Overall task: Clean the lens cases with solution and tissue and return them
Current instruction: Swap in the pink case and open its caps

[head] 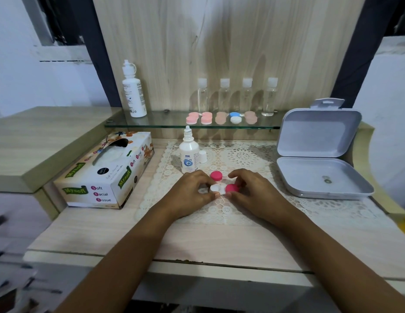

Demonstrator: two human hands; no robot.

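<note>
A white lens case lies on the lace mat between both hands. My left hand pinches its left, uncapped side. My right hand grips the pink cap on its right side. A second pink cap lies loose on the mat just behind. An uncapped small solution bottle stands behind the hands, its white cap beside it. A tissue box sits to the left.
A glass shelf at the back holds several more lens cases, a tall white bottle and several clear small bottles. An open grey box stands at the right on the mat.
</note>
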